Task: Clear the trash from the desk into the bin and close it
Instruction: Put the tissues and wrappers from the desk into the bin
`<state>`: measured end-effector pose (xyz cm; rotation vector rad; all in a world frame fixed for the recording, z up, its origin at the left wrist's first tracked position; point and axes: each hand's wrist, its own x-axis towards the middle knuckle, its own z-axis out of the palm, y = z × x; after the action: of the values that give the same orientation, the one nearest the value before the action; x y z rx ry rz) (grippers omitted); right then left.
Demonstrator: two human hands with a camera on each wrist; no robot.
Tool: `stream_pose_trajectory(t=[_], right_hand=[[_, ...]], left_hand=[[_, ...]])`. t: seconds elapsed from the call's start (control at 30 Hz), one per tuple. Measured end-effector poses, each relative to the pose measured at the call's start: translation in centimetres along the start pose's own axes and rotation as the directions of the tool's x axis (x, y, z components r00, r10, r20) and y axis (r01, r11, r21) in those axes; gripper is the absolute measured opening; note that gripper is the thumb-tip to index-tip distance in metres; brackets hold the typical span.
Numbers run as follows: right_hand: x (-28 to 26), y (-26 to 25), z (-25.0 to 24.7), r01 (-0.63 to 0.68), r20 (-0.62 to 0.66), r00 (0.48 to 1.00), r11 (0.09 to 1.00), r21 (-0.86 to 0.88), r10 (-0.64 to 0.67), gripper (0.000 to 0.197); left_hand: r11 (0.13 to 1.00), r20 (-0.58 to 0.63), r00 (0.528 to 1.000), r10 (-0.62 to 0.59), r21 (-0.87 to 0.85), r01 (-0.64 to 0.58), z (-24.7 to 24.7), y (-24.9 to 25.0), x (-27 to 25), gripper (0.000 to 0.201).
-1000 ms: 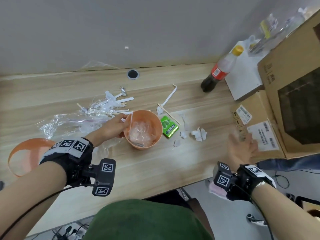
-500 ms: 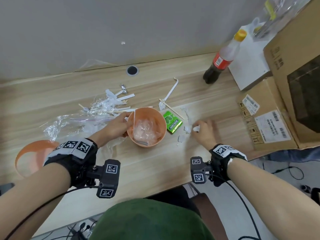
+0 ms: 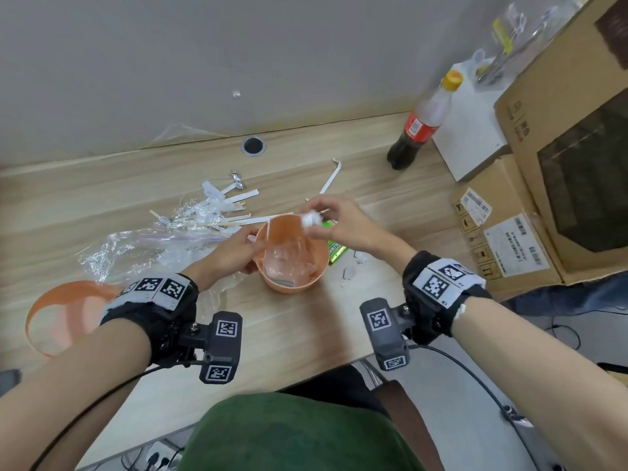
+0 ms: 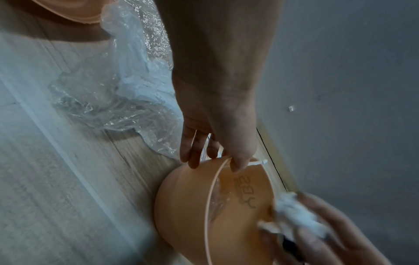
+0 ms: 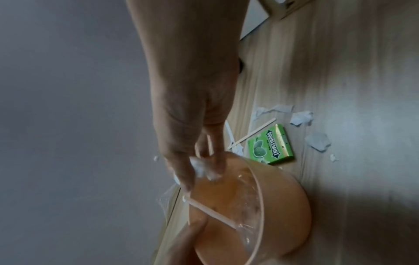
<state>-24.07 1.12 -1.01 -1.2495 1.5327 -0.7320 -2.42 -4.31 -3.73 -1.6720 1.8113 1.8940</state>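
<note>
The small orange bin [image 3: 289, 287] stands open on the desk with clear plastic inside. My left hand [image 3: 255, 248] pinches its left rim, thumb inside, fingers outside; the left wrist view shows the same grip [image 4: 213, 161] on the bin [image 4: 181, 197]. A white stick [image 3: 267, 232] leans at that rim. My right hand [image 3: 321, 222] pinches a crumpled white paper wad [image 3: 310, 219] just above the far rim, also seen as the wad [image 5: 201, 167] over the bin [image 5: 283, 206]. The orange lid [image 3: 51, 317] lies at the far left.
On the desk lie a clear plastic bag [image 3: 136, 249], paper strips and wooden sticks [image 3: 224, 207], a green gum pack [image 5: 269, 145], white paper bits [image 3: 350, 271] and a bent white straw [image 3: 328, 178]. A cola bottle [image 3: 421, 124] and cardboard boxes [image 3: 503, 232] stand at right.
My right hand came in from the right, took the white paper scraps off the desk and lifted them over the bin. The left hand stayed on the rim.
</note>
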Motion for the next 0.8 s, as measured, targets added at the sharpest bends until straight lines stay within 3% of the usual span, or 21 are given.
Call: stream_pose_trajectory(t=[0.07,0.13,0.23,0.3,0.37,0.43,0.57,0.67,0.8], right_hand=[[0.1,-0.1,1.1,0.032,0.208,0.978,0.987,-0.160,0.002,0.044],[0.1,0.3,1.1,0.018,0.221,0.975,0.990,-0.139,0.013,0.041],[-0.4,0.7,-0.2,-0.056,-0.062,0.996,0.979,0.195,0.070,0.020],[-0.7,2.2,-1.4,-0.104,-0.242,0.960,0.982,0.159,0.141,0.016],[-1.4,5.0,-2.3,-0.185,-0.335,0.927,0.982,-0.024,0.167,0.020],[-2.4,7.8,-2.7,-0.321,-0.350,0.906,0.924,-0.205,0.237,0.040],[-3.9,11.8,-1.7,-0.542,-0.267,0.840,0.736,-0.404,0.472,0.105],[-3.6,12.4,-0.6,-0.532,-0.227,0.844,0.699,-0.478,0.487,0.130],[-1.5,12.2,-0.5,-0.436,-0.189,0.895,0.698,-0.568,0.404,0.140]], left_hand=[[1.000,0.002,1.000,0.003,-0.028,-0.002,0.1,0.1,-0.2,0.029],[0.998,-0.007,1.000,0.012,-0.057,-0.012,0.0,-0.1,-0.3,0.029],[0.996,-0.046,0.998,0.030,-0.077,-0.034,-0.1,-0.5,-0.6,0.028],[0.993,-0.078,0.996,0.046,-0.101,-0.054,0.1,-0.8,-0.7,0.025],[0.988,-0.110,0.992,0.069,-0.132,-0.083,0.5,-1.0,-0.8,0.024],[0.982,-0.143,0.985,0.093,-0.149,-0.114,0.8,-1.1,-0.8,0.025],[0.977,-0.191,0.975,0.118,-0.152,-0.148,1.2,-1.5,-0.9,0.027],[0.976,-0.196,0.973,0.120,-0.155,-0.152,1.2,-1.9,-0.8,0.026],[0.974,-0.202,0.971,0.124,-0.160,-0.158,1.1,-2.3,-0.8,0.024]])
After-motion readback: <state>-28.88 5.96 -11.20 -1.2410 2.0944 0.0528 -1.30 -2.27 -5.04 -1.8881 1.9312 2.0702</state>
